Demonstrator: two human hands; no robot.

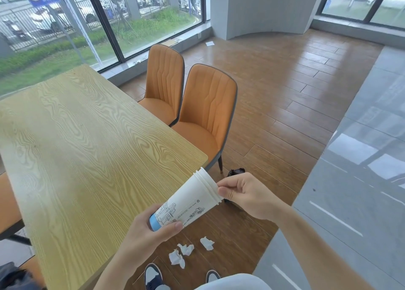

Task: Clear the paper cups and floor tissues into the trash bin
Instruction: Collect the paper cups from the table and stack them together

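Note:
A stack of white paper cups (pixel 190 198) with line drawings and a blue base lies tilted in the air beside the table's near corner. My left hand (pixel 151 232) grips the stack at its base. My right hand (pixel 243 193) pinches the rims at the open end. Three crumpled white tissues (pixel 185 249) lie on the wooden floor below the cups, near my shoes. A black trash bag or bin (pixel 235 171) shows on the floor behind my right hand, mostly hidden.
The light wooden table (pixel 87 140) fills the left. Two orange chairs (pixel 203 112) stand along its right side. Brown wood floor runs to grey tiles (pixel 355 180) on the right. A white paper (pixel 209 43) lies far off near the window wall.

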